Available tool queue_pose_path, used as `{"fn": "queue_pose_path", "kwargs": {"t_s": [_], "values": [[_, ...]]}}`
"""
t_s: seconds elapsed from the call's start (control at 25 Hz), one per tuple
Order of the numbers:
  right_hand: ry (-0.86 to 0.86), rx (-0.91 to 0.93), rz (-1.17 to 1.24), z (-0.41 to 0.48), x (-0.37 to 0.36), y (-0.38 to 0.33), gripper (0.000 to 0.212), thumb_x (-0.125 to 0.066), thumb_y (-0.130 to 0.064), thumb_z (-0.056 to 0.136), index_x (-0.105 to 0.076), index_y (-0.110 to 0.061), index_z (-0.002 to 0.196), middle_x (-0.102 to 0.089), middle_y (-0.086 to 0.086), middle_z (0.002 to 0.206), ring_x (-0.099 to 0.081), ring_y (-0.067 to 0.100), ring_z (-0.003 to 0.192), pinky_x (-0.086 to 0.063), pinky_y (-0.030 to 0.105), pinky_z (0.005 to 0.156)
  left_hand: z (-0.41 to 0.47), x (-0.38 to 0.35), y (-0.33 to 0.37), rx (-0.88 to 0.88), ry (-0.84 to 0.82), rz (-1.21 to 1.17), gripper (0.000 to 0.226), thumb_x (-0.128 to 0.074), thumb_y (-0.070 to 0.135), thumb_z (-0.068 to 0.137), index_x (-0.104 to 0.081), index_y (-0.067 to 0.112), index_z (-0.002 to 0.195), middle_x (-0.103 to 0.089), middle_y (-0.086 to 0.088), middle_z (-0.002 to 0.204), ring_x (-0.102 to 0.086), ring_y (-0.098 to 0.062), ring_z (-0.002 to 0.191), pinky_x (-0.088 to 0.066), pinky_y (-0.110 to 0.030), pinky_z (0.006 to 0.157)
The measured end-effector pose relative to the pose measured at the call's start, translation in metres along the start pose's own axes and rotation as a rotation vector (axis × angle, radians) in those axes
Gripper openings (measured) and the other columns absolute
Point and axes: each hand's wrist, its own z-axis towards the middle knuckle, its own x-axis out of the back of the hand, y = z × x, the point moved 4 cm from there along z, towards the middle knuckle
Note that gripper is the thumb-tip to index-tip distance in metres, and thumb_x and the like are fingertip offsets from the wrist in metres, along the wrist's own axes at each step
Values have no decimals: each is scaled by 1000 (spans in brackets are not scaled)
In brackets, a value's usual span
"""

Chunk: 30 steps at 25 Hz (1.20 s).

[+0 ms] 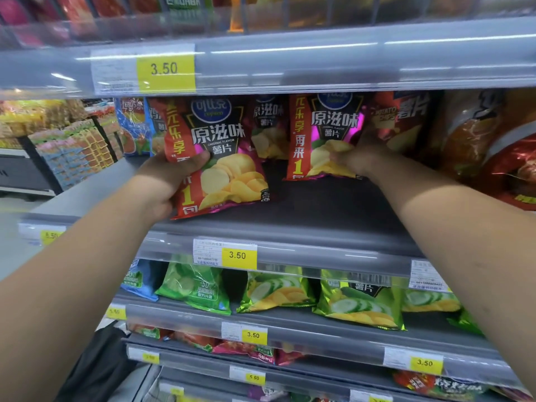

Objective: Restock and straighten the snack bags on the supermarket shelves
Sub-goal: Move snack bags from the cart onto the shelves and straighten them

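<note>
front chip bag (223, 158): black and magenta, red-orange side band with yellow writing, white letters, pale yellow chips
second chip bag (324, 137): same black, magenta and red-orange pattern
shelf (319, 210): dark grey
price tags (237, 255): yellow with dark digits, on white labels
lower bags (359, 307): bright green with cucumber slices and yellow chips
blue bag (139, 282): blue

- The left hand (165, 181) reaches forward on a bare forearm that rises from the lower left; its thumb is folded across the front of a chip bag (223, 158) and its fingers are hidden behind the bag.
- The right hand (359, 156) extends on a bare forearm from the lower right, fingers curled onto the lower part of a second chip bag (324, 134).
</note>
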Motion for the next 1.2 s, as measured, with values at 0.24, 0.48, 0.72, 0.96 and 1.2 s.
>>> {"fn": "queue_pose_path", "kwargs": {"t_s": [0.24,0.48,0.72,0.96,1.2], "values": [[25,4,81,-2,2,6,104,-78,-37,79,-11,-10,153,-40,13,150,-43,31,133,-40,32,101,15,-15,0,-34,-92,17,29,-75,20,82,-66,21,110,-76,-3,100,-73,-20,90,-59,-37,76],[30,-41,185,-4,-2,18,89,-80,-29,78,-28,-6,147,-43,13,147,-44,30,131,-39,31,99,35,-33,-4,-36,-187,18,42,-72,17,85,-61,13,125,-74,-6,104,-73,-21,90,-60,-36,71],[34,-49,286,4,-10,27,92,-85,-19,70,-34,-14,146,-50,8,141,-50,29,126,-42,35,104,61,-35,0,-30,-178,50,49,-75,17,82,-59,15,129,-73,-8,108,-73,-23,92,-59,-41,76],[32,-77,353,6,-15,38,86,-83,-11,69,-40,-14,143,-56,2,132,-52,24,119,-42,37,105,85,-31,6,-113,-162,114,26,-77,11,81,-68,19,104,-73,-6,99,-71,-25,94,-56,-47,90],[62,-71,301,9,-18,36,86,-83,-14,71,-39,-17,146,-54,5,138,-52,25,123,-41,35,106,85,-27,-2,-270,-33,347,71,-87,35,68,-53,14,128,-69,-1,116,-67,-16,104,-53,-42,97]]}}
